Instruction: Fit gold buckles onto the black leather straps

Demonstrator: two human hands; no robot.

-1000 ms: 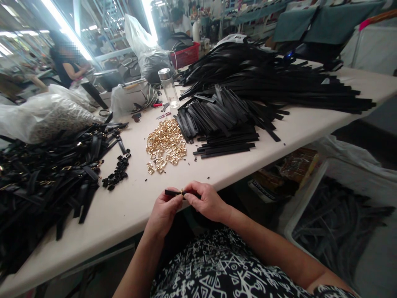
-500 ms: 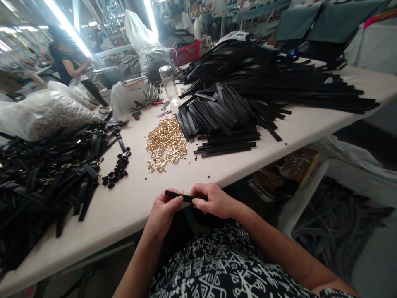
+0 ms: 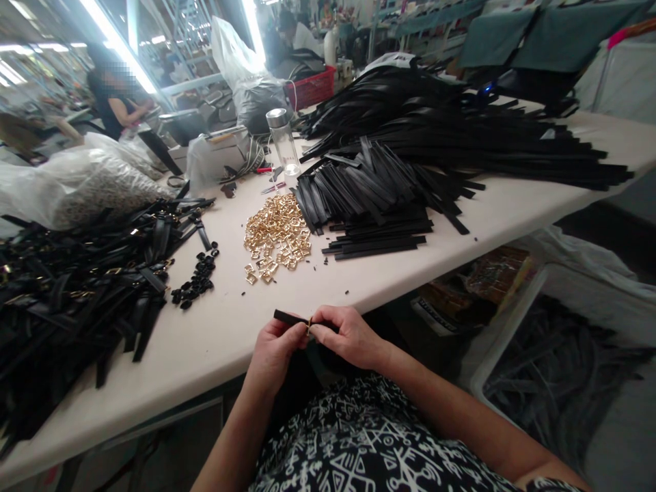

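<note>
A short black strip (image 3: pixel 288 318) is held between both hands at the table's near edge, with a small gold buckle (image 3: pixel 309 325) around it. My left hand (image 3: pixel 277 345) is closed on the strip, its thumb beside the buckle. On the other side of the buckle, my right hand (image 3: pixel 351 336) pinches the strip, fingers and thumb together. Beyond the hands lies a pile of gold buckles (image 3: pixel 278 232). Small black pieces (image 3: pixel 197 280) lie left of it, and cut black strips (image 3: pixel 363 181) are heaped to its right.
Black straps with gold fittings (image 3: pixel 66 287) cover the left of the table (image 3: pixel 246 342). Long black strips (image 3: pixel 435 123), a glass bottle (image 3: pixel 284 143) and plastic bags (image 3: pixel 97 178) stand farther back. A bin (image 3: pixel 486 342) is at the lower right. A person (image 3: pixel 113 102) is at the back left.
The buckle now sits closer to my right fingertips, and the two hands are nearer together. My right thumb has moved up against the buckle. The view has shifted slightly.
</note>
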